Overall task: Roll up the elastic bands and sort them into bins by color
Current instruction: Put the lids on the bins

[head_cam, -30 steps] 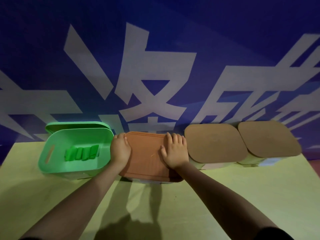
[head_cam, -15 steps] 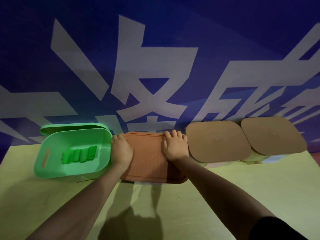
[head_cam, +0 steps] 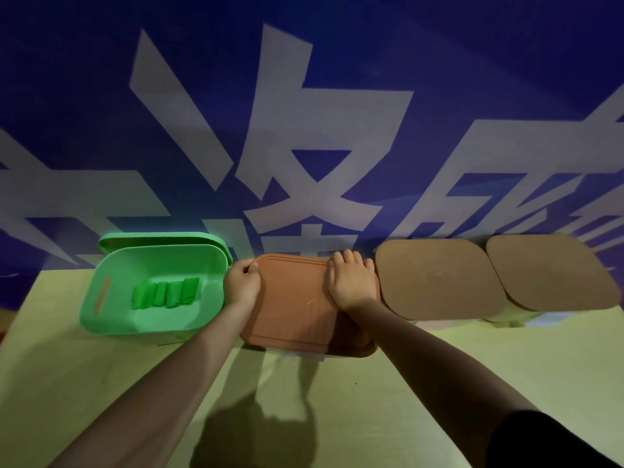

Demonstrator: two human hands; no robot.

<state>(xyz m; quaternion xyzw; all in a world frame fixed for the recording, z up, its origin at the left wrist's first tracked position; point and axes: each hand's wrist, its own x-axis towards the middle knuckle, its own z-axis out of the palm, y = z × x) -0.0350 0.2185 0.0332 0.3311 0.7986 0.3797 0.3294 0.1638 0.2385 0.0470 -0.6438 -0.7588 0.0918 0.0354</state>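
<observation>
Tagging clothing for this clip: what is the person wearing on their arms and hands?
Both hands, left hand and right hand, are bare, no gloves or rings visible. Both forearms are bare; a dark sleeve edge shows on the right upper arm only.

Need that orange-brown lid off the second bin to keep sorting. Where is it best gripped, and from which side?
Grip the orange-brown lid at its left and right edges, coming from above. It lies flat and wide on its bin, tight between the open green bin and a lidded bin. The left hand curls on the far-left corner; the right hand lies on the right edge. Lifting straight up probably clears both.
</observation>
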